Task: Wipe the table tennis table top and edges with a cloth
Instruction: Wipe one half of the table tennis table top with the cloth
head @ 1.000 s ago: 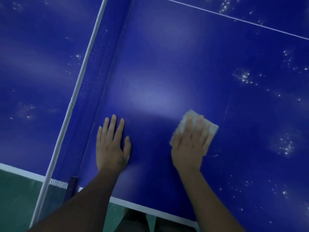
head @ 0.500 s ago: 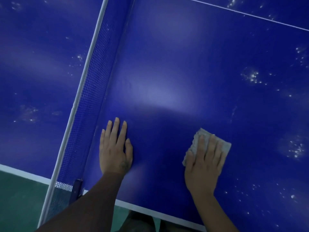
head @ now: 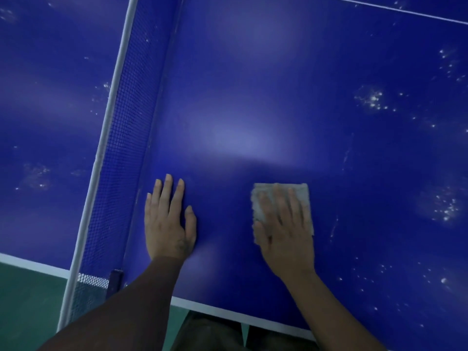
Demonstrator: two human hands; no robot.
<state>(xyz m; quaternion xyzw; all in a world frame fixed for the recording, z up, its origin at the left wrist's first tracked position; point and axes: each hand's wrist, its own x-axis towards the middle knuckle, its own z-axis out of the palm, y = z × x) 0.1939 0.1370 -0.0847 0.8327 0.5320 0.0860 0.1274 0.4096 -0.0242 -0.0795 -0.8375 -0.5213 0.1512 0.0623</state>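
Your cloth (head: 259, 206) is a pale grey, folded square with a slightly frayed left edge. It lies flat on the blue worktop (head: 253, 97), near its front edge and well right of the net (head: 126, 148). Your right hand (head: 283, 231) lies on top of it, its fingers (head: 278, 198) straight and spread, pressing the cloth down rather than clutching it. Your left hand (head: 168, 221) rests palm-down on the bare worktop just beside the net, with its fingers extended and together.

Compared with half a second ago, the cloth and your right hand have slid left, so the gap to your left hand is narrower. The cloth now sits squarer to you. Your left hand has kept its place.

The worktop is glossy, with a soft light patch above your hands. Clusters of white specks (head: 372, 98) dot the right side and the half beyond the net. A white border (head: 215, 309) runs along the front edge, and a thin white line (head: 405, 11) crosses the upper right. A dark clamp (head: 115, 277) holds the net at the edge. Green floor (head: 15, 287) shows below.
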